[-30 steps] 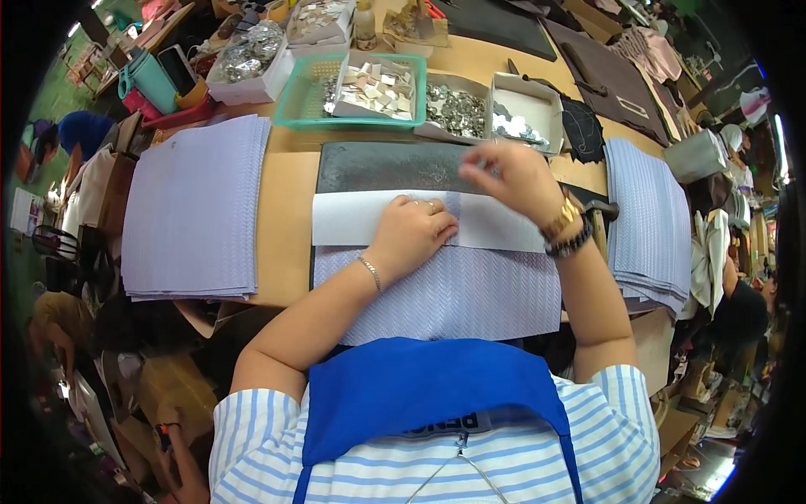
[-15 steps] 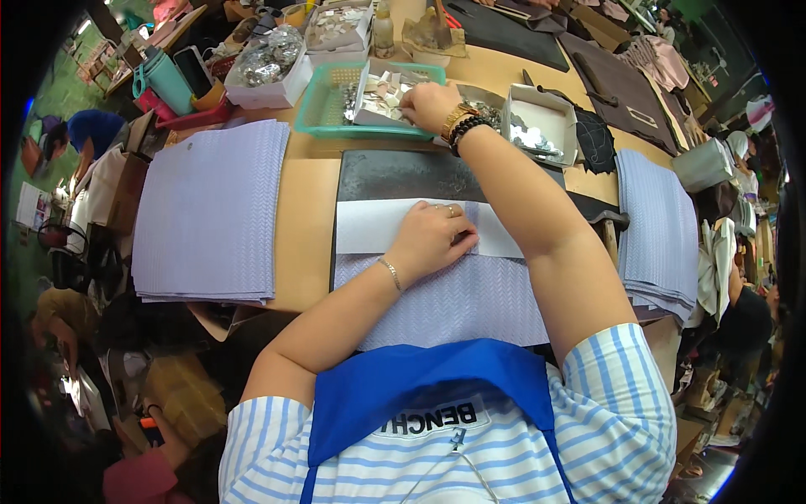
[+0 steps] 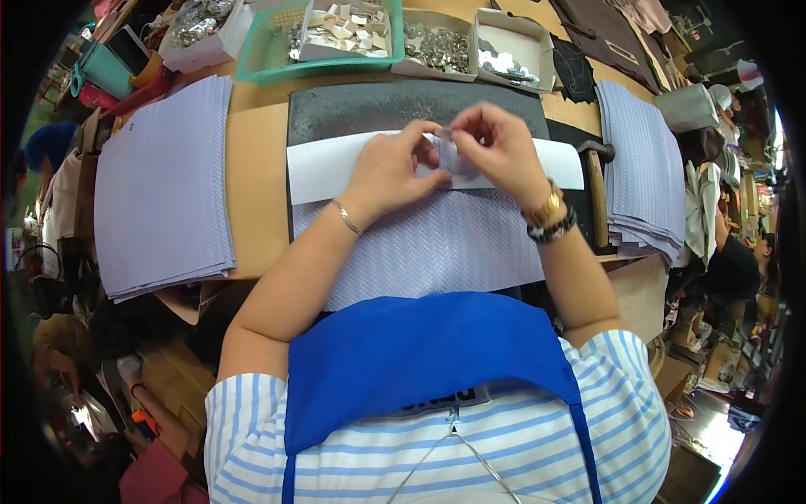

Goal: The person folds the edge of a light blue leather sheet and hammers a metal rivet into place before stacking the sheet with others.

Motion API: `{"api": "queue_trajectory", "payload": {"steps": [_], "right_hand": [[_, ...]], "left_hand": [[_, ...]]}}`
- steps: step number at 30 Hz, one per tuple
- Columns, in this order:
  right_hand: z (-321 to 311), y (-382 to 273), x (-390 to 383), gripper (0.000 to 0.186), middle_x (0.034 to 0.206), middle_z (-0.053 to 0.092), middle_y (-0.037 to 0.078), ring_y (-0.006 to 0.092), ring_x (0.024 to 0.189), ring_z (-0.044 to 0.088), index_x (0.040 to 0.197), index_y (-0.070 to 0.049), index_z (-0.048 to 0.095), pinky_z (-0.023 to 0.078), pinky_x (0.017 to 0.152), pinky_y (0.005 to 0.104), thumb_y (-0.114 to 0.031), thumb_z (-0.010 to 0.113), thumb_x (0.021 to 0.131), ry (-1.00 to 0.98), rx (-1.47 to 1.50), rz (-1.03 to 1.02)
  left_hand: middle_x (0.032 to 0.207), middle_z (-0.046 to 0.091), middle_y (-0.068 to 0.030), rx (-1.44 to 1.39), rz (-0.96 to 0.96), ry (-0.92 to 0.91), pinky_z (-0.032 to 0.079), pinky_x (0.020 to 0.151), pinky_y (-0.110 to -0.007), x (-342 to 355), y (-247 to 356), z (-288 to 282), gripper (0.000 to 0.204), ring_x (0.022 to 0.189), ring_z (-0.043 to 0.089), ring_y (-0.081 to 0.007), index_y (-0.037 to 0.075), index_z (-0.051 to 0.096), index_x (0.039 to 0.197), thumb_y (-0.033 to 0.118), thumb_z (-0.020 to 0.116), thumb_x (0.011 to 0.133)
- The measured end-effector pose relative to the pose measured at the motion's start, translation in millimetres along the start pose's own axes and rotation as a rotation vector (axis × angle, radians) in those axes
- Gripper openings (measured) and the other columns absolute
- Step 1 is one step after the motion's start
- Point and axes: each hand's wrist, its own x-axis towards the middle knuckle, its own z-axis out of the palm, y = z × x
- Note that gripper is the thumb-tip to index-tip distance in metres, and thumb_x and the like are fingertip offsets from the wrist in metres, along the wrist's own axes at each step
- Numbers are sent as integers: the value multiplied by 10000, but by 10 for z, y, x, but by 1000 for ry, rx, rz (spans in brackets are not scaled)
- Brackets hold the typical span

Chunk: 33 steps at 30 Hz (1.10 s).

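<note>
A lavender sheet with a woven herringbone pattern (image 3: 403,248) lies in front of me, its far edge folded over to a white backing (image 3: 323,168). A narrow lavender tab (image 3: 446,153) stands at the middle of that fold. My left hand (image 3: 390,172) rests on the white strip, its thumb and fingers closed around the tab. Against the tab's far end, my right hand (image 3: 499,155) pinches a small flat greyish piece (image 3: 444,133) between thumb and forefinger. The piece is partly covered by fingertips and slightly blurred. Beneath the sheet is a dark, worn board (image 3: 353,109).
Stacks of lavender sheets stand at left (image 3: 164,185) and right (image 3: 642,168). Beyond the board are a green basket (image 3: 269,71) with a box of pale small pieces (image 3: 348,29), a box of metal parts (image 3: 437,46) and a white box (image 3: 514,50). A hammer (image 3: 597,193) lies at right.
My right hand has come back from the box of pale pieces to the tab, now pinching a small piece. My left hand has tightened around the tab. The view has tipped nearer.
</note>
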Motion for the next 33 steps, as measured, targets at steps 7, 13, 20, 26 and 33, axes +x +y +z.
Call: {"api": "queue_trajectory", "payload": {"steps": [7, 13, 20, 26, 33], "right_hand": [[163, 353, -378, 142, 884, 717, 3, 49, 767, 647, 1019, -6, 711, 531, 675, 223, -110, 752, 932, 18, 227, 181], [148, 419, -320, 225, 925, 698, 4, 65, 795, 651, 1108, -16, 671, 541, 671, 229, -93, 765, 918, 22, 309, 163], [156, 453, -281, 163, 902, 679, -4, 55, 772, 633, 1028, -29, 653, 534, 654, 225, -62, 757, 906, -4, 254, 163], [156, 527, -255, 163, 859, 663, -9, 50, 735, 607, 957, -33, 626, 521, 650, 241, -72, 757, 868, 8, 158, 167], [187, 438, -224, 194, 836, 555, -66, 8, 730, 534, 946, -75, 550, 471, 646, 186, -6, 723, 888, -20, 18, 128]], "left_hand": [[1000, 762, -29, -382, -200, -81, 544, 841, -242, -14, -84, 28, 165, 920, 682, -76, 2, 758, 1088, 95, 743, 953], [1008, 767, -45, -260, -118, -119, 546, 840, -250, 11, -68, 19, 192, 918, 686, -91, -4, 760, 1120, 104, 731, 963], [914, 735, -26, -283, -135, -52, 519, 769, -238, -21, -64, 70, 212, 824, 627, -62, 18, 711, 1125, 79, 725, 922], [855, 716, 3, -165, -146, 19, 444, 637, -228, -4, 13, 77, 265, 677, 503, -46, 57, 644, 1114, 97, 750, 874], [829, 719, -7, -156, -202, 6, 475, 647, -235, 14, 12, 81, 316, 677, 560, -56, 54, 618, 1155, 88, 743, 867]]}}
